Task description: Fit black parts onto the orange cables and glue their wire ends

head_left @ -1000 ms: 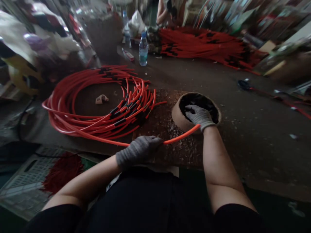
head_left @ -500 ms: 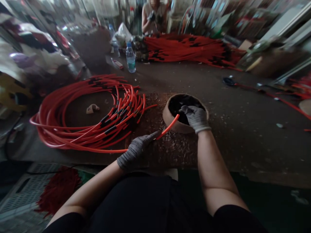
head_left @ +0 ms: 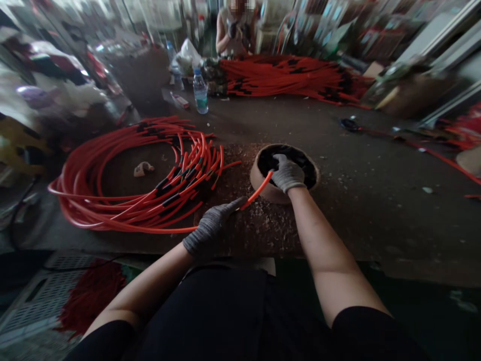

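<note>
My left hand (head_left: 212,225), in a grey knit glove, is closed around an orange tube (head_left: 257,190). The tube's free end rises past my fingers toward the round bowl, and its other side runs back to a large coil of orange tubes (head_left: 86,165) with black sections. My right hand (head_left: 288,173), also gloved, is over the bowl (head_left: 259,183), fingers bent together above the dark pieces (head_left: 302,163) inside. Close beside these fingers is the tube's end; whether they touch, I cannot tell. Anything between the right fingertips is hidden.
Small scraps litter the brown table (head_left: 356,210). Behind are a water bottle (head_left: 200,93) and a long heap of red tubes (head_left: 285,75). Across the table is another person (head_left: 235,32) with gloved hands raised. A crate (head_left: 48,286) with red pieces stands below left.
My right hand has moved left across the bowl, closer to the tube's end. The left hand keeps its hold on the tube, almost unmoved.
</note>
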`<state>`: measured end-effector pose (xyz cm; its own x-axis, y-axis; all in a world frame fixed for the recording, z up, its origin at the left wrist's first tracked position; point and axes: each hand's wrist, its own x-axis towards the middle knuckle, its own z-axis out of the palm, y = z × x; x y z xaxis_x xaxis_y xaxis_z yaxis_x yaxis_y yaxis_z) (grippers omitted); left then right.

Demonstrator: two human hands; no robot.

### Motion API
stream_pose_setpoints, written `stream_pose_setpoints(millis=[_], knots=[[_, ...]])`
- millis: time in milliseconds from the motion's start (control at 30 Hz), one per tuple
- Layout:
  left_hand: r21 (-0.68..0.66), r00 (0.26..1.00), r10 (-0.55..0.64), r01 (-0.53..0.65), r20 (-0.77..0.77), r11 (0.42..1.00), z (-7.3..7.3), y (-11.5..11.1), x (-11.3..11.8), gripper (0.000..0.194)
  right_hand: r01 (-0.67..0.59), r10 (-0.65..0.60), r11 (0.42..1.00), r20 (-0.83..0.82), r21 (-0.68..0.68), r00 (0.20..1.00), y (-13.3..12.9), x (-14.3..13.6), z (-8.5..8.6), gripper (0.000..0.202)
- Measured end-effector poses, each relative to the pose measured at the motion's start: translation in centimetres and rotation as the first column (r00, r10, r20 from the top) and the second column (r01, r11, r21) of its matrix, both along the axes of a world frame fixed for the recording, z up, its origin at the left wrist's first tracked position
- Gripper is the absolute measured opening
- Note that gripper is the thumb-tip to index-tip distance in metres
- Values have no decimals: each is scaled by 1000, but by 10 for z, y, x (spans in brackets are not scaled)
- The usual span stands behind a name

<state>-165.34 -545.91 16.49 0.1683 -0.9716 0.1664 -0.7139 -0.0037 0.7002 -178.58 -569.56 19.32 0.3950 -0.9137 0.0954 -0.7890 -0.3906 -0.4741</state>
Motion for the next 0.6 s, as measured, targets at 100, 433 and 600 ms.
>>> stream_pose_setpoints(millis=[100, 433, 600], knots=[[-40, 999, -19, 18, -28, 999, -3, 3, 0, 57, -17, -109, 975, 543, 223, 833, 1, -9, -4, 30], [-255, 1000, 7, -6, 6, 967, -1, 11, -3, 48, -555, -109, 748, 892, 364, 439, 33, -29, 1, 56], [-227, 998, 49, -54, -29, 972, 5, 14, 3, 34, -686, -263, 604, 914, 405, 308, 73, -3, -7, 55]])
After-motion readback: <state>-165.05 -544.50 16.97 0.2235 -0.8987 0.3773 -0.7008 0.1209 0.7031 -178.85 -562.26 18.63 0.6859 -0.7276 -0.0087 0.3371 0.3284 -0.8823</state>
